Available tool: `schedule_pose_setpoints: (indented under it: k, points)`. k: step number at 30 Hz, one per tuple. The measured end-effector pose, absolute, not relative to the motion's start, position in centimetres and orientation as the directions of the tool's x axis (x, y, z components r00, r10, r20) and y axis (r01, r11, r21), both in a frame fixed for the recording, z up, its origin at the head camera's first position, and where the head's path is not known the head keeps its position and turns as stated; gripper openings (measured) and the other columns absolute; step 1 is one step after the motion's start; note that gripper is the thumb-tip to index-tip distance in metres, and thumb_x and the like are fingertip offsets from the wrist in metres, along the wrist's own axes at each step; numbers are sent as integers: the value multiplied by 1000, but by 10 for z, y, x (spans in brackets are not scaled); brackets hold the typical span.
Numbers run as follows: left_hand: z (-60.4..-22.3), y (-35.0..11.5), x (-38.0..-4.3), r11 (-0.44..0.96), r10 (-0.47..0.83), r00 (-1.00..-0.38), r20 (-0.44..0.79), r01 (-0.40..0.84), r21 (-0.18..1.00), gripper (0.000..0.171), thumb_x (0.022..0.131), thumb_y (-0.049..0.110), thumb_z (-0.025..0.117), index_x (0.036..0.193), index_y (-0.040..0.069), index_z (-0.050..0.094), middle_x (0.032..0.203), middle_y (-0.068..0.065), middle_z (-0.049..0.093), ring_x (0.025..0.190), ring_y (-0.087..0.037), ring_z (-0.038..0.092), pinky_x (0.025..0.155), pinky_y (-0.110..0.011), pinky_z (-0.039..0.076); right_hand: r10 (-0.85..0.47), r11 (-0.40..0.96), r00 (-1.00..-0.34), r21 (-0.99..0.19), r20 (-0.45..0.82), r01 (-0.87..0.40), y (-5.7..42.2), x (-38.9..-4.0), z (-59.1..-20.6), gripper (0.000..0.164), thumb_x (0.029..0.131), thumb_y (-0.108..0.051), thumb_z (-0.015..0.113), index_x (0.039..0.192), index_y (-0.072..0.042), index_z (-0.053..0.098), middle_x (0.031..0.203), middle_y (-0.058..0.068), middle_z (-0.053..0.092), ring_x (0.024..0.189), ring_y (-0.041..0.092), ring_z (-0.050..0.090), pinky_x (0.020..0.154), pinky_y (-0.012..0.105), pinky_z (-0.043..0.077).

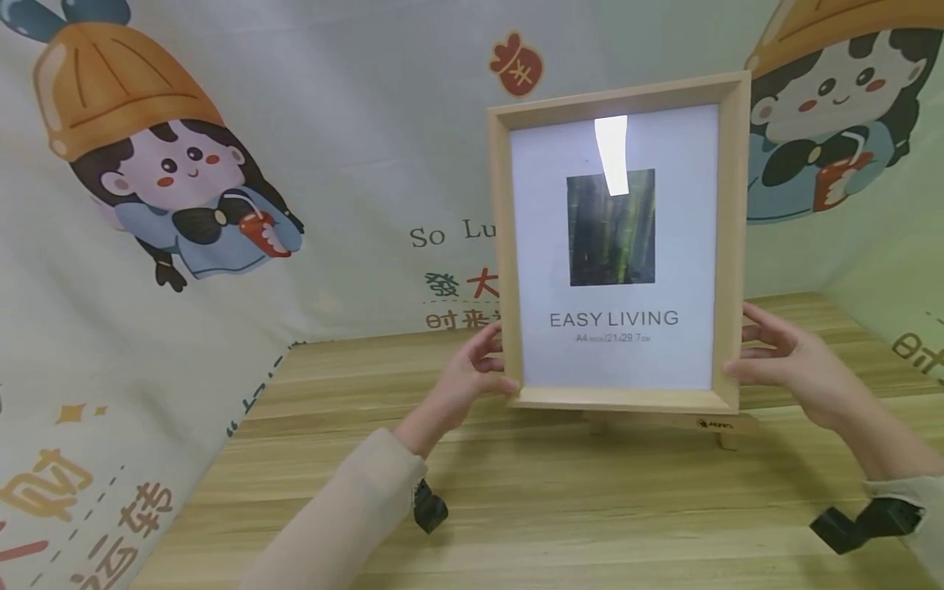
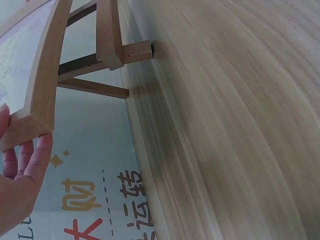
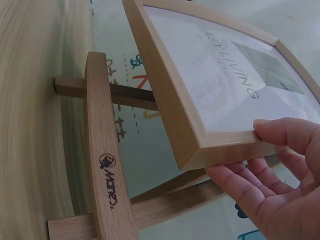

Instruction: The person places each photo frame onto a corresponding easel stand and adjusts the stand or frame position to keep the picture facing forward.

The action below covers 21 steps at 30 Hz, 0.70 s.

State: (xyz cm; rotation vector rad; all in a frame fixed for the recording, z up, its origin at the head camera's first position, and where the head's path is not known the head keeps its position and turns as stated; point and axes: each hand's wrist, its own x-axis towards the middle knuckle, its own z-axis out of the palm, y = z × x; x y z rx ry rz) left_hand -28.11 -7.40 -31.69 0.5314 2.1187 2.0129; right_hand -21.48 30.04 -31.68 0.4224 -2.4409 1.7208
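A light wood picture frame (image 1: 619, 399) stands upright between both hands, its white sheet reading EASY LIVING beneath a small dark green bamboo picture. My left hand (image 1: 475, 373) grips the frame's lower left side, thumb on the front and fingers along the outer side. The lower right side is gripped by my right hand (image 1: 789, 360), thumb on the front edge, as the right wrist view also shows. Behind and below the frame is a wooden easel (image 3: 107, 160) with a printed logo on its front bar. In the head view, the frame hides most of the easel.
The easel stands on a wood-grain table (image 1: 354, 467). A pale cloth backdrop (image 1: 354, 123) with cartoon figures and lettering hangs behind and at the sides. Small black devices (image 1: 430, 506) sit at both wrists.
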Motion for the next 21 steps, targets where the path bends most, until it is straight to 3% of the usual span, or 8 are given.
schedule_pose_setpoints:
  k: [6,12,21]
  points:
    - [-315,-67,-284,32,387,-915,114,137,990,86,68,-20,60,143,9,28,126,-21,47,93,-17,55,76,-26,54,-149,287,-953,-910,265,-298,307,-214,-317,78,85,5,57,146,-4,11,103,-17,52,89,-5,56,67,18,53]
    - [-313,-58,-288,38,399,-908,125,153,987,85,68,-20,61,142,12,33,126,-20,49,95,-22,56,75,-28,54,-117,346,-957,-893,264,-289,314,-214,-316,78,86,3,58,147,-4,10,102,-18,50,88,-7,56,67,18,53]
    - [-314,-41,-293,45,398,-910,115,145,988,85,67,-20,62,141,12,35,123,-18,49,87,-14,53,72,-24,53,-101,334,-951,-891,292,-309,328,-211,-320,78,85,5,57,147,-7,11,103,-17,50,88,-6,56,66,16,52]
